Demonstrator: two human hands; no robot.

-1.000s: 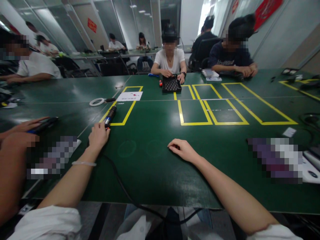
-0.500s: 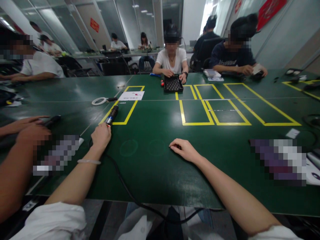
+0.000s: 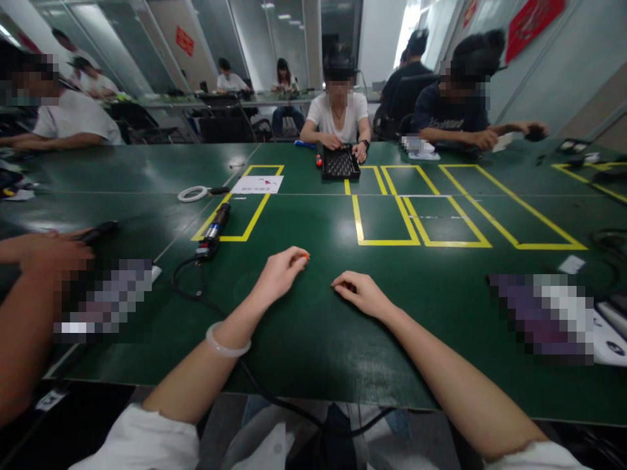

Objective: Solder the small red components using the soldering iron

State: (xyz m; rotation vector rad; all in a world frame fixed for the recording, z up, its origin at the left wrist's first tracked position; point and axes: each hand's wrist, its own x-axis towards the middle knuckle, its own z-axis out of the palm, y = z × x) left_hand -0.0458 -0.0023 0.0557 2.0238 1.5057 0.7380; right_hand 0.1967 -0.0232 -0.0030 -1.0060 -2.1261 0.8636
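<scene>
My left hand (image 3: 283,273) is closed in a pinch above the green table (image 3: 313,339), a small orange piece (image 3: 307,256) showing at its fingertips. What kind of piece it is cannot be made out. A little to its right rests my right hand (image 3: 360,290), loosely curled, thumb and fingertips together and nothing visible in them. To the left of my left hand lies a black cylindrical tool (image 3: 214,228) with a silver-blue band, like a corded electric screwdriver. Its black cable (image 3: 267,391) passes beneath my left forearm and over the table's front edge.
Yellow tape outlines (image 3: 386,243) mark the table. Near the left outline are a white paper (image 3: 258,185) and a white ring (image 3: 192,194). Across the table, a person works at a black tray (image 3: 340,166). A neighbour's hand (image 3: 46,254) is at the left.
My left hand has left the black tool and moved right, towards my right hand, with the orange piece now visible in its fingers. The tool lies on the table. My right hand stays put.
</scene>
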